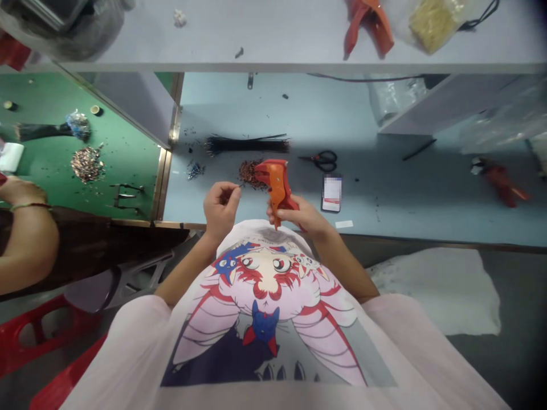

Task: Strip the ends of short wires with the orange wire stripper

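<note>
My left hand [221,209] pinches a thin dark wire [238,189] between its fingertips, close to a heap of short brown wire pieces [250,173]. My right hand [296,214] grips an orange wire-stripping plier [277,185], whose jaws stand just beside that heap. Both hands are over the front edge of the pale blue workbench [367,219]. Behind them lies a bundle of black wires [245,146]. To the right are black-handled scissors [320,160] and a mobile phone [331,193].
A shelf [273,67] spans the bench's far side, holding an orange tool [370,25] and a bag [432,23]. A red tool [501,183] lies at right. Another person's arm [23,239] reaches a green-topped bench [123,171] at left. Red stools [43,336] stand below.
</note>
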Available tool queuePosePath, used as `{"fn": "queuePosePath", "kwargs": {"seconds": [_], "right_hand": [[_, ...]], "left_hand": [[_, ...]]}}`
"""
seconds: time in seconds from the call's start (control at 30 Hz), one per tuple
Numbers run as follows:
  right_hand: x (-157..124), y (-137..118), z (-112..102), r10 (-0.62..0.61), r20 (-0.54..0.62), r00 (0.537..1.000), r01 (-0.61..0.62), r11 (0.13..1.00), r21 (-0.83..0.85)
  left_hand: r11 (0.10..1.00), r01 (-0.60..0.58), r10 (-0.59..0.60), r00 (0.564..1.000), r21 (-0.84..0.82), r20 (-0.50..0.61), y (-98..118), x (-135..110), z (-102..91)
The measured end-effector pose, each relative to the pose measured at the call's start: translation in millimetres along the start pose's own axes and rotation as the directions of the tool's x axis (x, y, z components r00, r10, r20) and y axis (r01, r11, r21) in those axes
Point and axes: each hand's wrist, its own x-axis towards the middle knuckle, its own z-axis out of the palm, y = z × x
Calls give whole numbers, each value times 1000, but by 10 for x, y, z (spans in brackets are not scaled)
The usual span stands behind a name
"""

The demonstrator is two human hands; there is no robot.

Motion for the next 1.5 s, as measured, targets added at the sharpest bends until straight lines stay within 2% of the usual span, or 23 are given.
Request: {"fn": "queuePosePath", "kwargs": {"seconds": [0.17,0.43,0.73,1.03,1.17,1.33,1.4,1.5], "right_hand": [[-142,1,-32,23,112,993,-39,990,135],[-227,-17,-59,37,231,972,-76,984,161],[-254,-66,18,58,187,981,-75,994,82],[-257,-108,126,52,97,994,-56,998,29],[-241,-93,175,29,94,995,-28,1000,-14],[-188,-24,215,91,16,996,-92,993,74],[-175,-4,189,103,34,994,-105,991,85],[-177,-9,105,52,149,987,-56,998,20]], "left_hand": [[991,-122,119,992,58,49,51,-2,66],[952,-279,267,958,123,105,148,32,33],[921,-357,337,931,156,140,176,22,-9],[913,-376,359,925,161,124,152,23,-46],[910,-369,348,927,187,137,148,29,-54],[911,-329,294,941,248,169,114,33,-49],[916,-289,247,953,278,177,93,29,-51],[925,-244,209,967,290,146,67,18,-67]]}}
